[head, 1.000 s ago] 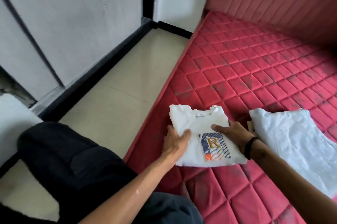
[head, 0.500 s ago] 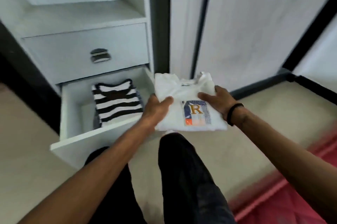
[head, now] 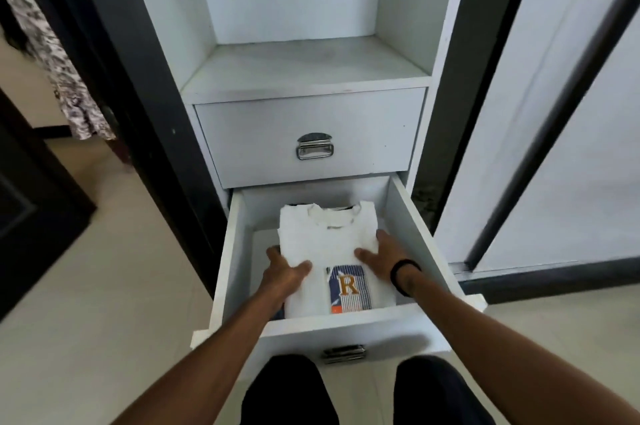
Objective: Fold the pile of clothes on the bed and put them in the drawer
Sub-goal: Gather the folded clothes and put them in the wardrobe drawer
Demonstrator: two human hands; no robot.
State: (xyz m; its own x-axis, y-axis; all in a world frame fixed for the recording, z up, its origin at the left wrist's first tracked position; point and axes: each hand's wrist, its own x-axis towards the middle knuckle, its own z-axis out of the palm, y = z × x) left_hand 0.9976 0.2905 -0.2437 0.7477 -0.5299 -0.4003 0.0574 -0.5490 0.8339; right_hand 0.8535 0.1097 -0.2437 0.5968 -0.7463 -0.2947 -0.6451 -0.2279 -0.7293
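Your left hand [head: 282, 277] and right hand [head: 381, 260] hold a folded white T-shirt [head: 329, 244] by its two sides inside the open lower drawer [head: 408, 217]. The left thumb lies over the top of the cloth and its fingers are tucked under the edge; the right thumb presses on top near the printed "R" patch [head: 348, 288], its fingers curled down the far side. Gripping it from both flanks likely keeps the fold square as it goes down.

Between your hands the shirt sits flat, collar pointing away from you and the patch nearest you. A dark sliver peeking out beyond the collar, and another below your left wrist, suggest a garment already lies underneath, though what it is cannot be made out.

Outward from your right hand, the drawer's side wall stands just beside your knuckles, so there is little slack to slide those fingers out. To the outside of your left hand a strip of bare drawer floor shows, giving more room. The drawer's front panel [head: 346, 327] runs beneath both forearms, its metal pull [head: 343, 353] just above your knees.

Beyond your fingertips, the closed upper drawer [head: 308, 134] overhangs the back of the open one, capping headroom there; lifting your hands up and toward you looks the clearest way out. Above it is a shelf [head: 304, 64]. To your right stands a sliding wardrobe door [head: 554, 113].
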